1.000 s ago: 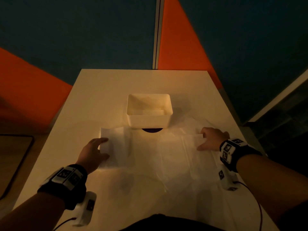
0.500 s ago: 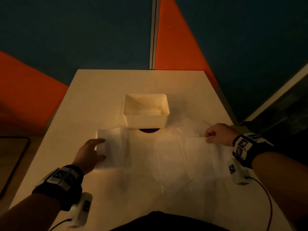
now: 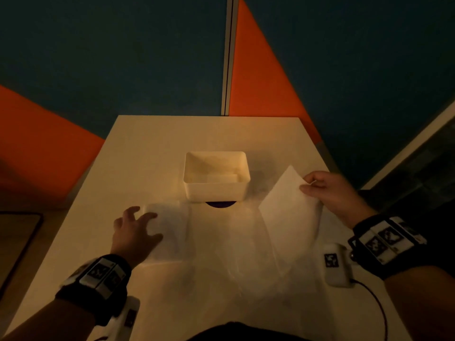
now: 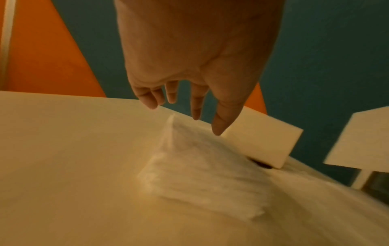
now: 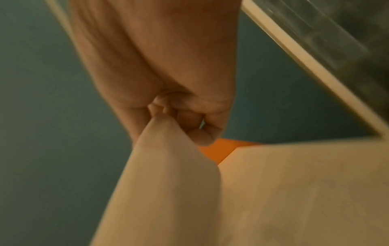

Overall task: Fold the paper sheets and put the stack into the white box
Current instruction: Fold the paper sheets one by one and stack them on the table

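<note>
Your right hand (image 3: 330, 193) is pinching the far right edge of the paper sheet (image 3: 288, 217) between thumb and curled fingers (image 5: 195, 133), with that side lifted off the surface (image 3: 152, 148) and tilted up toward the white box (image 3: 216, 190). The rest of the sheet lies spread flat across the surface in front of you.

Your left hand (image 3: 134, 232) sits over the sheet's left end, where a folded flap (image 3: 167, 230) lies flat. Its fingers (image 4: 195, 106) are spread and relaxed, gripping nothing. In the left wrist view the fingertips hang just above the paper; can't tell from the head view whether the palm is touching it.

The white box stands upright just beyond the sheet's far edge, mid-surface, between your two hands. A pale flat item lies inside it; can't tell what it is. A dark round patch (image 3: 220, 205) shows at the box's near base.
</note>
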